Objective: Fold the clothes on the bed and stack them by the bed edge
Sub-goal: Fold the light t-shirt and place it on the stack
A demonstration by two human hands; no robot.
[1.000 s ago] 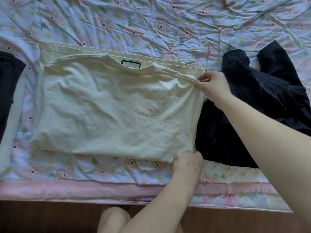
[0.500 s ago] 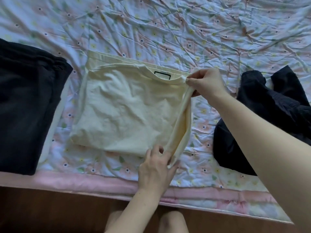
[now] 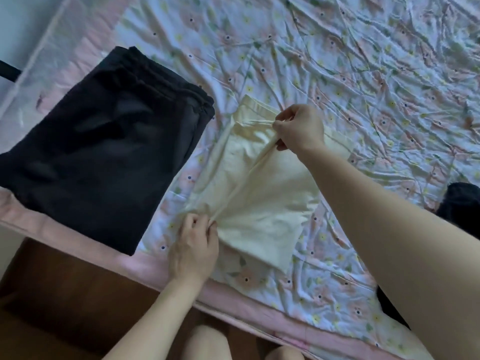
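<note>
On the floral bed (image 3: 363,100), both hands (image 3: 193,249) (image 3: 298,127) pinch the cream shirt's (image 3: 259,198) folded edge, running near-to-far.

We see a bed (image 3: 389,74) spread with a rumpled floral quilt (image 3: 363,105), pink-bordered along the near edge. Dark wooden floor (image 3: 65,294) below. Pale wall (image 3: 20,19) at upper left. Soft, even daylight throughout.

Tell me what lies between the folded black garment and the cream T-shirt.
In the head view only a bare strip of floral bedsheet separates the folded black garment from the cream T-shirt.
</note>
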